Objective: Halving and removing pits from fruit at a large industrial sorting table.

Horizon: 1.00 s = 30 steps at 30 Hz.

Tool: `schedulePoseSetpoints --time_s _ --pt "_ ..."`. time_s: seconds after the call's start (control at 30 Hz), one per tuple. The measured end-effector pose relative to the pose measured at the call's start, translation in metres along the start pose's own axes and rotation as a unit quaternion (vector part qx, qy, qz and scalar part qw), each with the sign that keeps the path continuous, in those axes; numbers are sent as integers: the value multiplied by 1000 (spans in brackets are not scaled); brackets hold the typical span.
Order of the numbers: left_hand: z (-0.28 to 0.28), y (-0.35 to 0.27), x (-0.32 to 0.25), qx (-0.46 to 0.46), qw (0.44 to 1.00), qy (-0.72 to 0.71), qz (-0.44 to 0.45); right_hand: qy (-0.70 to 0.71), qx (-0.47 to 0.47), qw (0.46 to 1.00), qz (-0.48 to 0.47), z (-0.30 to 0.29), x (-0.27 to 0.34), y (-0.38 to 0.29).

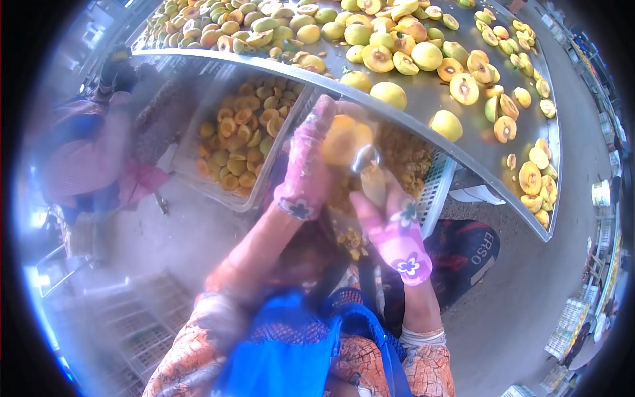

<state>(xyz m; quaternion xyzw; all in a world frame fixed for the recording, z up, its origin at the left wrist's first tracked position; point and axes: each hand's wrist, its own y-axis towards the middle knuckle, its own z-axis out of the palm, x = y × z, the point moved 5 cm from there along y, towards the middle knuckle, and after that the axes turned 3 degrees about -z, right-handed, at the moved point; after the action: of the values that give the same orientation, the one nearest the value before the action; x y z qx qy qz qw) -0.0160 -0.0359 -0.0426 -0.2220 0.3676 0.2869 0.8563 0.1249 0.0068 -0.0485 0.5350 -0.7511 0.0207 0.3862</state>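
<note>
My left hand (pixel 307 168), in a pink flowered glove, holds a halved yellow peach (pixel 342 141) with its cut face up. My right hand (pixel 397 223), gloved to match, grips the pale handle of a pitting spoon (pixel 373 181). The shiny metal end of that spoon (pixel 366 158) is at the right edge of the fruit; blur hides whether it cuts in. Below both hands sits a white perforated crate (pixel 439 181) with yellow scraps (pixel 409 154). A second crate (pixel 218 192), to the left, is filled with hollowed peach halves (pixel 243 134).
A steel-topped table (pixel 476 136) with a raised rim spans the far side, bearing heaps of cut peaches (pixel 377 57). Another person (pixel 87 149) is at the left, blurred. White crates (pixel 134 317) stand at lower left. A white bucket (pixel 601 193) is far right.
</note>
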Motion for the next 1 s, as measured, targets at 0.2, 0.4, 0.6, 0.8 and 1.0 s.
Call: schedulePoseSetpoints --time_s 0.2,0.4,0.6,0.8,1.0 --pt "11 -19 3 -6 994 104 45 8 125 992 32 6 -2 -2" --pt "20 -28 0 6 978 186 96 67 111 991 35 5 -5 -5" --pt "32 -44 -8 -25 956 258 134 30 57 996 -54 1 3 -3" --pt "33 -42 -17 17 861 435 263 113 159 978 -78 4 -7 -5" --pt "27 -24 -13 150 854 473 155 56 305 950 27 2 -15 -3"
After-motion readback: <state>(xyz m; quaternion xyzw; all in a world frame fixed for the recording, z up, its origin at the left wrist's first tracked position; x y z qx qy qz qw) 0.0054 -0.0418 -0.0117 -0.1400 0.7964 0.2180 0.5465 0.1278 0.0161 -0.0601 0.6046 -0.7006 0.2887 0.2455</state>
